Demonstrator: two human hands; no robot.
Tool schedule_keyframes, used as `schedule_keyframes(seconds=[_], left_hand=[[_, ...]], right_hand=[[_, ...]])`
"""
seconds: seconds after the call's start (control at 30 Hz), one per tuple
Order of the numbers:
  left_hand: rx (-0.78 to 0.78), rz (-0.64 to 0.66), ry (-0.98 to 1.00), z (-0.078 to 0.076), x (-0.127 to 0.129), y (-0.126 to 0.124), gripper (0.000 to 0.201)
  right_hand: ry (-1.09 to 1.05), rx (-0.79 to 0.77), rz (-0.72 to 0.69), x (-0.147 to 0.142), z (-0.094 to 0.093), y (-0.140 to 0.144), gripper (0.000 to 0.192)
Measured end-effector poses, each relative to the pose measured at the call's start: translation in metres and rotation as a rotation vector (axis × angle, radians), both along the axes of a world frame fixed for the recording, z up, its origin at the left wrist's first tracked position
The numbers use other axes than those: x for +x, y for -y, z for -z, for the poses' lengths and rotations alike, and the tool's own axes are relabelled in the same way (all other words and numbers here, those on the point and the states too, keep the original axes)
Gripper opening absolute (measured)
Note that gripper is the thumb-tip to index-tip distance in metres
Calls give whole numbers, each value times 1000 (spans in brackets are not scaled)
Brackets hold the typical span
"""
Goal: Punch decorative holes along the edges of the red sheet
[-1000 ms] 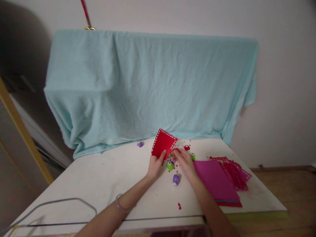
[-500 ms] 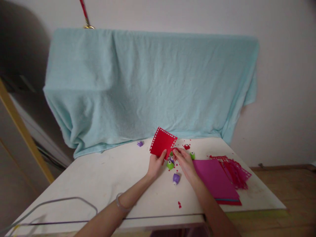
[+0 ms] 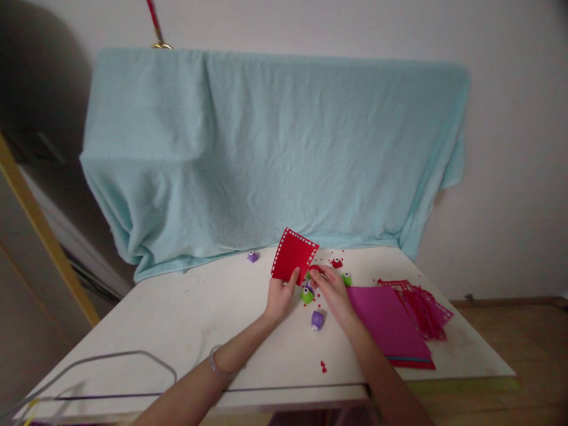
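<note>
Red square paper sheet [image 3: 293, 255] with a punched white-dotted border: held tilted above the white worktop [image 3: 177, 319], its lower edge pinched in the grip of the left hand [image 3: 280, 296], thumb laid on the near face. The lower right corner of the sheet is met by the right hand [image 3: 332, 291], whose fingertips are closed on a small red object at that corner; what the object is cannot be told.

Green craft punch [image 3: 306, 294]: set on the worktop directly between the two grips, just below the sheet. A second small green punch [image 3: 347, 278] is found just right of the right grip, and a small red punch [image 3: 336, 263] just beyond it, among scattered red paper bits.

Purple craft punch [image 3: 316, 320]: placed just under the right wrist, on the near side. Another purple punch [image 3: 252, 257] lies well left of the left grip, near the hem of the pale blue towel [image 3: 266, 154] draped along the far edge of the worktop.

Magenta paper stack [image 3: 388, 325]: laid flat to the right of the right forearm, reaching close to the near edge. Punched red and pink sheets [image 3: 423, 307] are piled beyond it, near the right edge.

Open room: a broad bare stretch of worktop is left to the left of the left grip, up to the left edge; a few red scraps [image 3: 323, 367] lie towards the near edge.
</note>
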State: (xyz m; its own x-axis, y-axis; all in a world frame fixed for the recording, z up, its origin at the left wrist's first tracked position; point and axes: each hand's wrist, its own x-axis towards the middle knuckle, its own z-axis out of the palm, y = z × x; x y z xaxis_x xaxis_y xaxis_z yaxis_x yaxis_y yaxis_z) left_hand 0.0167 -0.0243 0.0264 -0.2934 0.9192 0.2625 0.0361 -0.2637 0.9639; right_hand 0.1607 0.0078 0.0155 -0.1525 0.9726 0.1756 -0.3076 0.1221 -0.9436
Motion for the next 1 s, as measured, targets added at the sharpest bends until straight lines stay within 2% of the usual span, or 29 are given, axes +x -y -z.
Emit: schedule_keyframes(seconds=[0.2,0.4,0.67,0.8,1.0], left_hand=[[28,36,-54,0,2,2,36],[22,19,-51,0,1,2,38],[55,32,-139,7,1,-2,35],[41,2,-157,10,1,-3,36],[63,41,-173,11,0,-3,34]], right_hand=[[1,10,-37,0,-2,1,29],[0,-1,-56,0,-2,-1,29],[14,-21,-64,-2,-4,0,34],[9,-54,-60,-2,-3,0,36],[50,-61,-24,-1,-1,-1,39]])
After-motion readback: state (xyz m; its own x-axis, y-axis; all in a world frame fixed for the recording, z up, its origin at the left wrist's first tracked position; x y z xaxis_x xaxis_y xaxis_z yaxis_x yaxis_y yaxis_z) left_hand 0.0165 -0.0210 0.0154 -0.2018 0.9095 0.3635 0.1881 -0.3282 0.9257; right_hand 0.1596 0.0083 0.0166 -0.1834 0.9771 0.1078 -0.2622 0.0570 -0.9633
